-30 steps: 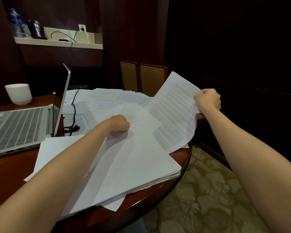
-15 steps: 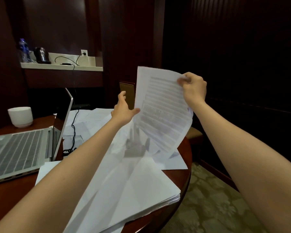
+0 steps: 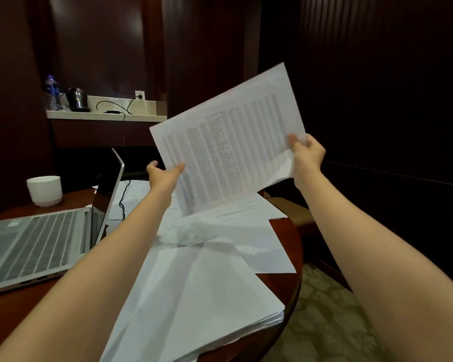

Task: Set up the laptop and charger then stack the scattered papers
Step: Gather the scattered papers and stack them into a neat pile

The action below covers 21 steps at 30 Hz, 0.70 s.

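Hands: left hand (image 3: pixel 165 175) and right hand (image 3: pixel 307 155) pinch a thin printed rectangular sheet (image 3: pixel 233 142).

Matt white paper sheets (image 3: pixel 194 296) on a glossy reddish wood table (image 3: pixel 288 231); brushed silver metal laptop (image 3: pixel 37 246).
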### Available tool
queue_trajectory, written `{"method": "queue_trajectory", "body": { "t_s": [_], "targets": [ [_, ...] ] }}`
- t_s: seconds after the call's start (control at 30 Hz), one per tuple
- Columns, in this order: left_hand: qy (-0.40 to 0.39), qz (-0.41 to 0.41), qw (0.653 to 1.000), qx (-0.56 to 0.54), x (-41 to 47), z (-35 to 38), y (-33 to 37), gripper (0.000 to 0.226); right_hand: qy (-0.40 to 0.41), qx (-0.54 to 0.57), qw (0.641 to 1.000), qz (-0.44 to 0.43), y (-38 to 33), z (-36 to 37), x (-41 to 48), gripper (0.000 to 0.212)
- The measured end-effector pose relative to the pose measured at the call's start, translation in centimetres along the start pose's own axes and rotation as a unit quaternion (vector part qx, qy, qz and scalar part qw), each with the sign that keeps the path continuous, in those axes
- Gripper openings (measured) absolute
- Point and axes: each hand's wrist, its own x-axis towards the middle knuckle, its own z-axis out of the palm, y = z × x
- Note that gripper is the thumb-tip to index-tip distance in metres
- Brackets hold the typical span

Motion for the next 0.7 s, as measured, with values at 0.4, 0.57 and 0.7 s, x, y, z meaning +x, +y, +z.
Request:
{"method": "queue_trajectory", "body": {
  "t_s": [0.4,0.57,0.7],
  "targets": [
    [-0.026,0.043,0.998,0.048,-0.9,-3.7,-3.0,0.034,-0.133,-0.178,0.972,0.073,7.6,-2.6,-2.6,0.035],
    [-0.057,0.037,0.994,0.08,-1.2,-3.6,-3.7,0.044,-0.143,-0.195,0.966,0.087,9.2,-2.2,-3.1,0.035],
    [-0.054,0.044,0.992,0.109,-0.9,-3.3,-3.5,0.058,-0.103,-0.202,0.971,0.078,9.2,-1.8,-3.0,0.024]
  ]
}}
